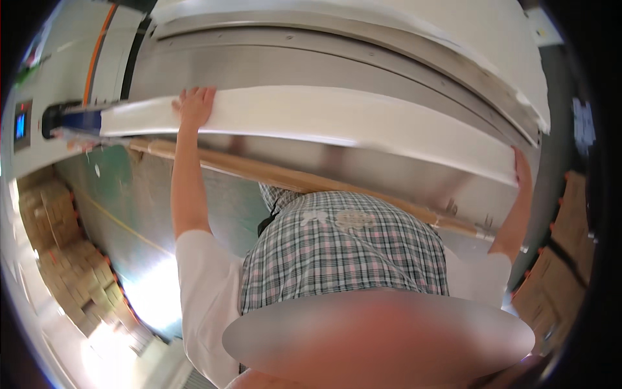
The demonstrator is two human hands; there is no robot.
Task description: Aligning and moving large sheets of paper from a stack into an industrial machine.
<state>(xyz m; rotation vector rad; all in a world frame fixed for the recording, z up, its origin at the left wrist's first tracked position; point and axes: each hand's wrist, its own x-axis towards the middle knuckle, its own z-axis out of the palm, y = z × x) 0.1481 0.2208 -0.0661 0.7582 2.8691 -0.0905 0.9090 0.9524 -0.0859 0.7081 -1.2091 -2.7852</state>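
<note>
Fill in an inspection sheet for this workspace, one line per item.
Surface: grey metal panel behind the white piece, small fasteners along its upper seam.
Job's things: long white piece, apparently a roll, stretched crosswise; dark blue section at its left end; long brown bar nearer the person.
Clutter: cardboard boxes stacked at left, more at right.
Hands: left hand over the white piece, fingers extended; right hand at its right end, grip unclear.
Cables: nothing seen.
Surroundings: lit screen at left; greenish floor.
</note>
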